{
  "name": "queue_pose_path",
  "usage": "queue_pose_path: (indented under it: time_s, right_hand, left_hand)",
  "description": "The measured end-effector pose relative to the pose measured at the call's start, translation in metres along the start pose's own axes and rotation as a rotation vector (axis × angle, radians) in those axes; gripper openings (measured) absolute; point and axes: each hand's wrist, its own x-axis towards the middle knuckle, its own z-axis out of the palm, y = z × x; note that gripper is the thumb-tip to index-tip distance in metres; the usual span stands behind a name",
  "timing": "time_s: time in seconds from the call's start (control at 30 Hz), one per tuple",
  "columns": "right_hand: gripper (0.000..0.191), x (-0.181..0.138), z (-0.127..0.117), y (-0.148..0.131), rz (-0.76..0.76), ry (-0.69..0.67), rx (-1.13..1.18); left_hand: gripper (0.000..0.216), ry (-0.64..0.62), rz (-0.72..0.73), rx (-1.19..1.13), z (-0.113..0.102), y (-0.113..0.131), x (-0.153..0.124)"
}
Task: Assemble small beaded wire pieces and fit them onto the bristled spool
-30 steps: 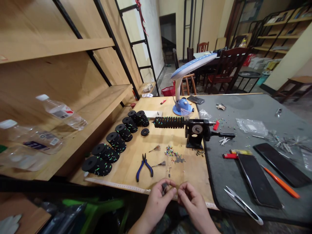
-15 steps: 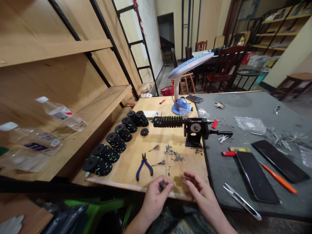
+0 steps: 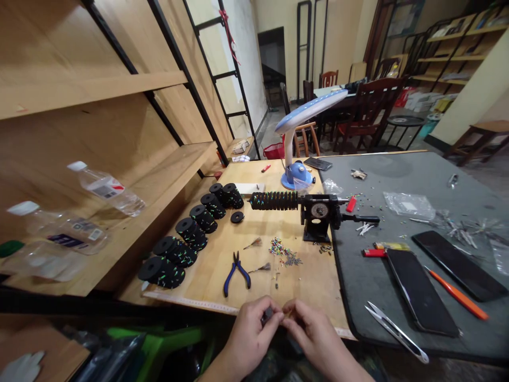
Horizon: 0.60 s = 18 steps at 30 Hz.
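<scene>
Above the near edge of the wooden board, my left hand (image 3: 251, 330) is closed around a small dark grey piece (image 3: 266, 315), mostly hidden by the fingers. My right hand (image 3: 314, 330) pinches at the left fingertips; a thin brownish bit shows between them, too small to name. Just beyond lie blue-handled pliers (image 3: 236, 273), two small feathery-ended pieces (image 3: 260, 268), a heap of coloured beads (image 3: 279, 246) and small grey metal bits (image 3: 293, 259). A hand-cranked winder (image 3: 318, 215) carries a row of black foam discs (image 3: 274, 200) on its shaft.
Black foam spools (image 3: 191, 233) line the left side. A blue-white lamp (image 3: 296, 172) stands behind the winder. On the grey mat (image 3: 366, 286) lie phones (image 3: 421, 292), thread snips (image 3: 395, 331), an orange tool (image 3: 457, 294) and lighters (image 3: 374, 253). Plastic bottles (image 3: 107, 188) rest on the left shelf.
My right hand has moved left, from apart with fingers spread to closed against the left fingertips. My left hand still grips the dark piece. The view has shifted slightly.
</scene>
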Motion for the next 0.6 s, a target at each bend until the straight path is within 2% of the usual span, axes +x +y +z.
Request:
queue_pose_path:
  time_s: [0.17,0.3,0.5,0.6]
  right_hand:
    - [0.022,-0.005,0.003,0.006,-0.066,0.023,-0.239]
    - [0.022,-0.006,0.006,0.016,-0.040,0.077,-0.170]
    - [0.029,-0.002,0.009,0.033,0.106,0.239,0.173]
    - [0.035,0.001,0.012,0.038,0.167,0.263,0.360]
  left_hand:
    - [0.019,-0.051,0.003,0.082,-0.001,0.000,-0.002]
    - [0.019,-0.015,0.017,0.091,-0.011,-0.005,0.002]
    - [0.024,0.292,-0.002,0.216,-0.047,-0.042,0.023]
    - [0.022,0.424,-0.028,0.389,-0.065,-0.067,0.036]
